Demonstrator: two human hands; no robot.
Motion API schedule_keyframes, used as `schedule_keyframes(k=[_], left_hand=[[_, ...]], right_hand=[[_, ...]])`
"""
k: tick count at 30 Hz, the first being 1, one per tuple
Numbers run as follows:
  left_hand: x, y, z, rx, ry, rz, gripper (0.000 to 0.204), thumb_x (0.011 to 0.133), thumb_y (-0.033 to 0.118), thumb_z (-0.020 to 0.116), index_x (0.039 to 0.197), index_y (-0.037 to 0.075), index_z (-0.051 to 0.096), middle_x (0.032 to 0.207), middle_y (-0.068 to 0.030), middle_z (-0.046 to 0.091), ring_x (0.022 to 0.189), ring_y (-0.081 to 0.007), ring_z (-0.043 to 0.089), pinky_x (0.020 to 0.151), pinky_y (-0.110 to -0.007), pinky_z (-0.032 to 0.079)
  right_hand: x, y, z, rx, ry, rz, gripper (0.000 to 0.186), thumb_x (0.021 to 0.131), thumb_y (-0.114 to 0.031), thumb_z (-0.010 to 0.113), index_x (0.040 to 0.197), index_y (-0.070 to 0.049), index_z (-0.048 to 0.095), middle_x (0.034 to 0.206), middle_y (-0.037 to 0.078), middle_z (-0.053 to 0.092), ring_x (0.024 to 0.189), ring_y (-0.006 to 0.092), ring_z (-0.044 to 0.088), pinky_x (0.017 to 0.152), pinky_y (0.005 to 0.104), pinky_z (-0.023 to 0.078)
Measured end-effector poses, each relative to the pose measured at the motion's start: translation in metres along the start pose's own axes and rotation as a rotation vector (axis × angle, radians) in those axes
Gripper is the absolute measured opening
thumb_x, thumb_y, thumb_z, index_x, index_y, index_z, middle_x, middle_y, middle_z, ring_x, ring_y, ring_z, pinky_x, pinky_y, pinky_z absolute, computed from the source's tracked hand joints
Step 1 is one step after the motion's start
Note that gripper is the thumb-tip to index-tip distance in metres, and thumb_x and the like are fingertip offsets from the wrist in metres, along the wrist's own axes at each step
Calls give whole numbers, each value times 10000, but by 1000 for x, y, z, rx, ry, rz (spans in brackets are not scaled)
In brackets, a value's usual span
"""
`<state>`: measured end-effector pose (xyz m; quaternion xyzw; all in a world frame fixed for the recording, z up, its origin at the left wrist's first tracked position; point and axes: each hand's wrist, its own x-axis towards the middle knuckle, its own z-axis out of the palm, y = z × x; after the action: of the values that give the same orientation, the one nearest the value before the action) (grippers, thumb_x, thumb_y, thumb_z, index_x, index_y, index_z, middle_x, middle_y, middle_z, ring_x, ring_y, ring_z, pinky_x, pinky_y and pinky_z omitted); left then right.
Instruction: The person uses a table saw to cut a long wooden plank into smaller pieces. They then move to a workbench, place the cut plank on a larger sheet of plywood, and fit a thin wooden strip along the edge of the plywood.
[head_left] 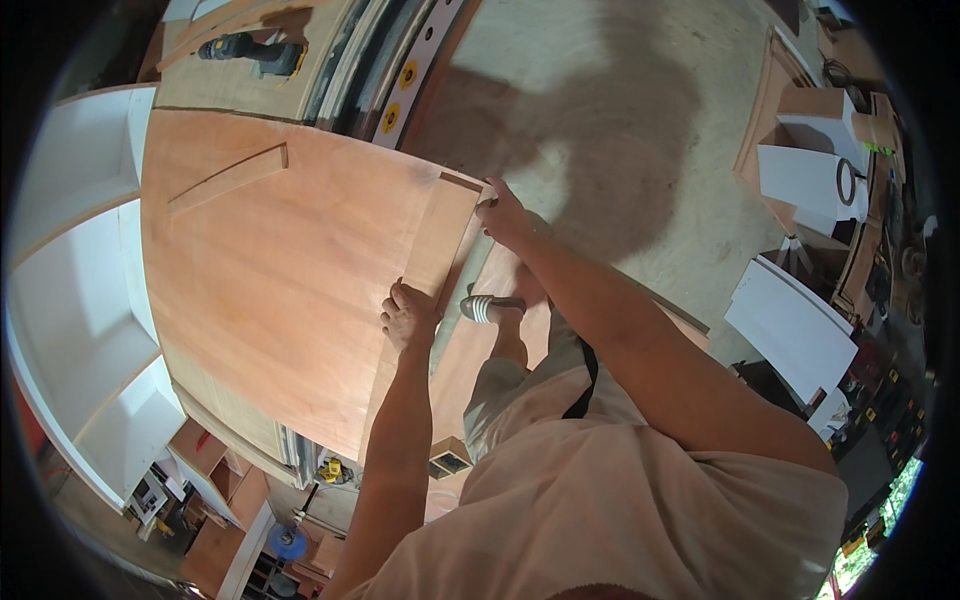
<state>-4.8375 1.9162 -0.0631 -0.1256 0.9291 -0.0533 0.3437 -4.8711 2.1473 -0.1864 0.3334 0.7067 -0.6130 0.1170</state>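
A broad reddish plywood panel [270, 250] lies flat in front of me. Along its edge nearest my body runs a long, pale wooden strip [440, 232]. My right hand [507, 216] is closed at the strip's far end, with fingers and thumb at the corner. Farther down the same strip, my left hand [408, 316] rests with its fingers curled over it and its thumb side towards the edge. The palms and the undersides of both grips are hidden. A thin, narrow wooden piece [230, 178] lies on the far left part of the panel.
A cordless drill [252, 50] lies on a board beyond the panel, beside stacked edge-on boards [365, 70]. White open cabinets [75, 270] stand at the left. White panels [795, 320] and offcuts line the right side. My sandalled foot [490, 308] is beneath my arms.
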Motion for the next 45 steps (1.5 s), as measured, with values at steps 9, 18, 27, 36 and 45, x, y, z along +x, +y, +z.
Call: schedule_keyframes(k=[9,18,27,36,45], left_hand=[[-1,-3,0,30,2,11,1121,693,394,907,1556,180,225,1473,-145,402,1332,-384,453,1076,-536,447],[1,-6,5,25,24,46,1136,685,350,919,1559,193,211,1465,-148,406,1332,-372,452,1057,-531,465],[3,-6,8,21,58,43,1120,682,317,913,1550,227,211,1452,-132,423,1313,-354,479,1036,-511,489],[-4,-2,-3,-52,-17,9,1130,685,310,895,1563,198,192,1479,-148,394,1368,-373,434,1096,-565,394],[-45,-55,3,-346,448,261,1121,739,422,856,1591,86,210,1496,-278,319,1402,-486,322,1094,-630,347]], right_hand=[[-5,-8,-6,29,-36,25,656,879,-144,671,1495,-110,446,1091,138,666,918,239,661,771,361,557],[-12,-24,-16,137,-99,115,672,872,-164,678,1498,-98,443,1144,184,694,998,301,698,880,403,552],[-21,-42,-23,225,-125,166,665,883,-106,661,1507,-116,430,1010,145,694,805,218,693,681,367,564],[-18,-16,-41,-73,-135,217,879,870,-180,724,1610,-119,254,1077,189,732,1006,311,703,911,428,544],[-69,76,-256,-792,-83,73,481,872,-309,694,1234,6,672,919,192,738,854,356,707,825,477,532]])
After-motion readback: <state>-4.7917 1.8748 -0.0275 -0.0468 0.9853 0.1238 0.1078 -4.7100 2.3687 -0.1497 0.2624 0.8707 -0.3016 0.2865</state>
